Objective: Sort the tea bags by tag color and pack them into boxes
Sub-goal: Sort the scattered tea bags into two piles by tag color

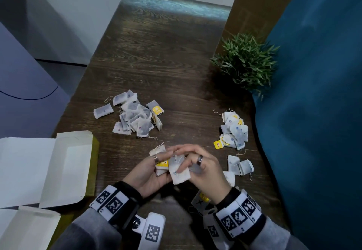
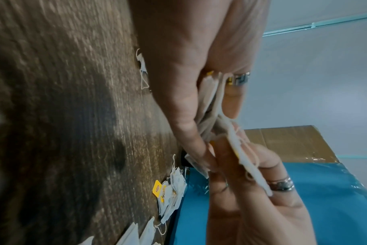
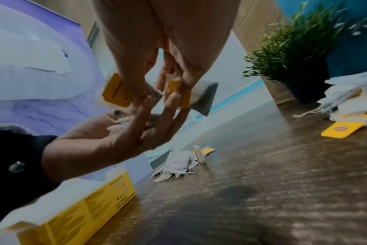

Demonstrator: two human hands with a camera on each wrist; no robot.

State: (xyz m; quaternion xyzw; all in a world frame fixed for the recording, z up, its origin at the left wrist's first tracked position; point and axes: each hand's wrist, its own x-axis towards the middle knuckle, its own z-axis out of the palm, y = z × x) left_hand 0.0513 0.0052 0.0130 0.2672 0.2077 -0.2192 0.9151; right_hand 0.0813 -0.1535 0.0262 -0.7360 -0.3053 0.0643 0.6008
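Low over the table's front edge, my left hand (image 1: 162, 158) grips a small stack of tea bags (image 1: 161, 168) with a yellow tag showing; the left wrist view shows its thumb and fingers pinching the stack (image 2: 210, 102). Touching it from the right, my right hand (image 1: 187, 157) pinches a single white tea bag (image 1: 179, 172) that hangs tilted between both hands. That bag (image 3: 203, 96) also appears in the right wrist view. A loose pile of tea bags (image 1: 135, 116) lies mid-table. A second pile (image 1: 234, 130) with yellow tags lies to the right.
Two open white-lined boxes (image 1: 49, 169) (image 1: 25, 228) sit at the table's left front; their yellow outside (image 3: 84, 210) shows in the right wrist view. Two more bags (image 1: 240, 165) lie by my right hand. A potted plant (image 1: 246, 61) and blue upholstery (image 1: 313, 112) border the right edge.
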